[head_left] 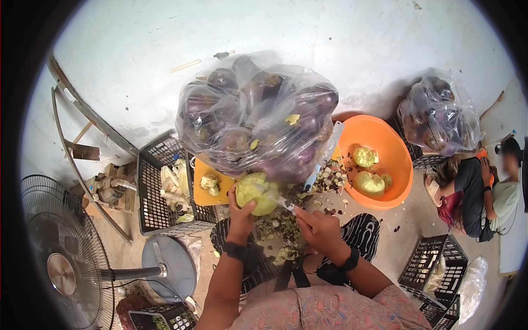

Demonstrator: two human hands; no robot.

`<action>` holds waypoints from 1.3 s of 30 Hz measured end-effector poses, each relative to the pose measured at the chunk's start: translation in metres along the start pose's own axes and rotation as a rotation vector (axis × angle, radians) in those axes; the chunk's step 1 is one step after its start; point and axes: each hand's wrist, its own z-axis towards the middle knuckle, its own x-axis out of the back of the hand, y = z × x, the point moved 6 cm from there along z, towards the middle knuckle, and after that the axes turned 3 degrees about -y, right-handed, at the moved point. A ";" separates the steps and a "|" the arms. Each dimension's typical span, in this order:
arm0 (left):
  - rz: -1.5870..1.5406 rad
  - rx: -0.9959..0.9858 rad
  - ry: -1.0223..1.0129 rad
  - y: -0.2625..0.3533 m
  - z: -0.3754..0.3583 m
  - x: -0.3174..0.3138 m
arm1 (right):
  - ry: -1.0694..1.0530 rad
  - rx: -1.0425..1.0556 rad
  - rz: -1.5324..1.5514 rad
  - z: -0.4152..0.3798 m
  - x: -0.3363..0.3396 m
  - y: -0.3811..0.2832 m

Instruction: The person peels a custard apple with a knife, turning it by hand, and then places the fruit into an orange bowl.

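Note:
My left hand [240, 213] is wrapped around the left side of a peeled eggplant [256, 193], round and pale green. In my right hand [320, 230] is a knife [286, 204], its blade lying against the eggplant's right side. Just beyond them bulges a clear plastic bag of dark purple eggplants [258, 118]. Under the bag's left edge, a yellow board [204, 192] carries a pale cut piece [210, 184]. A second long blade with a blue handle [312, 179] leans at the bag's right side. Dark and green peelings [283, 234] lie below my hands.
An orange basin [404, 181] holds several peeled eggplants. On the left stand a black crate [147, 192] and a fan [61, 272]. Another bag of eggplants [437, 115] is at back right. A person [489, 192] sits far right, near another black crate [434, 264].

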 end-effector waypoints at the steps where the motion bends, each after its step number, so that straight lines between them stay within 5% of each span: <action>1: -0.007 -0.003 0.000 0.000 0.000 -0.002 | -0.004 -0.011 0.005 -0.002 0.001 0.000; 39: 0.027 -0.036 -0.012 0.002 -0.001 -0.006 | -0.020 -0.097 0.007 0.001 -0.003 -0.005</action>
